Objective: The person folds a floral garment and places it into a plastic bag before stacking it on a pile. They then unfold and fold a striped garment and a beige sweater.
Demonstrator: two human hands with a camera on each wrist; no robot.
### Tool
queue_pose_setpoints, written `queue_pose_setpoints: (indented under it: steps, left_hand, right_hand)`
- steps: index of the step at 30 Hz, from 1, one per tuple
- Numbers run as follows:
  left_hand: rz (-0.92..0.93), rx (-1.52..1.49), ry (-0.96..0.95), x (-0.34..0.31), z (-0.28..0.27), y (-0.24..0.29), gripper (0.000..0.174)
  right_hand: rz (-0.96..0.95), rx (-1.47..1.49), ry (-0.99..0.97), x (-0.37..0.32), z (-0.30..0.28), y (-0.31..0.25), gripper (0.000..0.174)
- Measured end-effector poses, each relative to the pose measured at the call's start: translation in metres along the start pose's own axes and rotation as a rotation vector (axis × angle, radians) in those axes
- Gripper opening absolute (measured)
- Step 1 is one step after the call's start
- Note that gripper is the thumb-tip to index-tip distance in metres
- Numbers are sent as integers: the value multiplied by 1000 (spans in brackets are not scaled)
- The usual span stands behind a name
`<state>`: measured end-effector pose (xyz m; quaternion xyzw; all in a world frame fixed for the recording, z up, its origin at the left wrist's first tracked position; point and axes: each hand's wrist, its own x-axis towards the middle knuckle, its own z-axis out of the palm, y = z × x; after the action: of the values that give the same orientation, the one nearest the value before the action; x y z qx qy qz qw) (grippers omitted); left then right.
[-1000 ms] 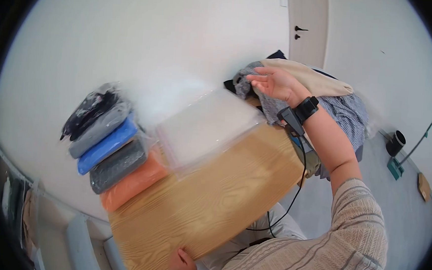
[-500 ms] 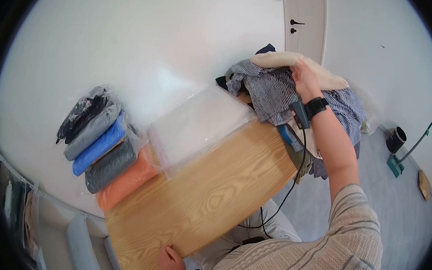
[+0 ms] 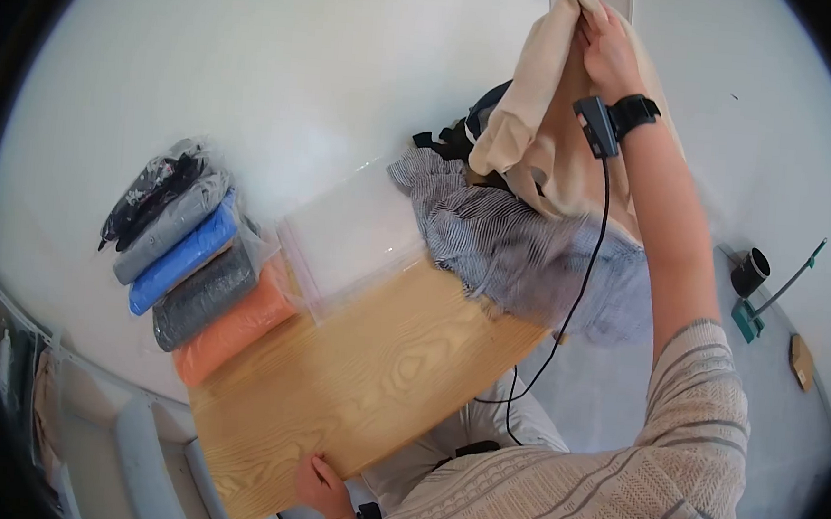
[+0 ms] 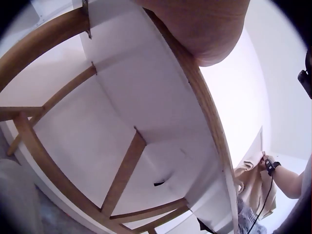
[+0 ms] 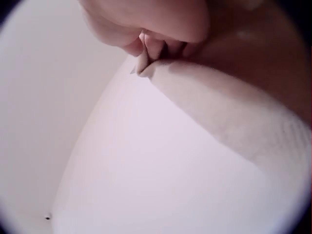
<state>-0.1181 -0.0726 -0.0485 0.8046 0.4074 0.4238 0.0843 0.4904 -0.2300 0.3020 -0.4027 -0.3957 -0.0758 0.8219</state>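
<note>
High at the back right, my right hand (image 3: 610, 57) pinches a beige garment (image 3: 530, 95) and holds it up, its lower part hanging over a heap of clothes. The right wrist view has the fingers gathered on a fold of the beige cloth (image 5: 204, 92). Below it spreads a grey-and-white striped garment (image 3: 503, 232), across the right end of the table (image 3: 361, 380). My left hand (image 3: 322, 489) rests on the table's near left edge, holding nothing. From under the tabletop, the left wrist view catches part of that hand (image 4: 209, 34).
A clear plastic bag (image 3: 350, 241) lies flat at the table's back. Left of it is a row of bagged folded clothes, including an orange one (image 3: 240, 334) and a blue one (image 3: 183, 255). A black cable (image 3: 574, 317) trails from my right wrist. A bin (image 3: 751, 272) stands on the floor.
My right hand reached to the heap, took hold of the beige garment and raised it. The striped garment shifted toward the table's front. My left hand stayed at the table edge.
</note>
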Motion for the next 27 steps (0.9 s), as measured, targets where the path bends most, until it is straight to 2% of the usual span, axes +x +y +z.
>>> queue_pose_setpoints:
  steps: [3, 6, 7, 8, 9, 11, 13, 15, 17, 18, 20, 21, 22, 24, 25, 27]
  left_hand:
    - [-8, -14, 7, -2, 1, -3, 17]
    - [-27, -28, -4, -1, 0, -2, 17]
    - [-29, -29, -14, 0, 0, -1, 16]
    - [-37, -30, -16, 0, 0, -1, 16]
    - [-11, -39, 7, 0, 1, -1, 16]
    - [13, -45, 28, 1, 1, 0, 16]
    - [10, -27, 22, 1, 1, 0, 17]
    - [22, -13, 12, 1, 0, 0, 17]
    - [35, 1, 4, 2, -1, -1, 17]
    - [15, -10, 9, 1, -1, -2, 18]
    - [-3, -27, 11, 0, 3, -2, 18]
    - [-17, -32, 4, 0, 2, -3, 18]
    - [-31, -36, -1, 0, 3, -4, 19]
    - [-30, -25, -2, 0, 2, -3, 19]
    - [-27, -12, -3, 0, 2, -3, 19]
    - [-34, -1, 0, 0, 3, -2, 19]
  right_hand:
    - [67, -213, -2, 13, -19, 13, 51]
    - [220, -772, -67, 29, -75, 65, 64]
    - [488, -786, 65, 18, -69, 66, 72]
    - [507, -970, -109, 14, -74, 76, 75]
    - [516, -907, -171, 0, -74, 90, 76]
    - [534, -1161, -532, -45, -37, 66, 77]
    - [3, -1545, -1025, -70, -44, 103, 84]
    - [147, -1572, -1372, -116, -16, 87, 94]
    - [384, -1684, -1194, -159, -14, 72, 100]
    - [389, -1800, -1232, -173, -14, 75, 99]
    - [13, -2093, -1063, -217, -25, 92, 79]
    - [-218, -2104, -930, -220, -28, 100, 58]
    - [-220, -2107, -930, -217, -34, 104, 58]
    - [34, -2122, -817, -204, -39, 107, 40]
    - [33, -2121, -821, -196, -47, 114, 40]
    - [75, -1927, -640, -178, -69, 130, 31]
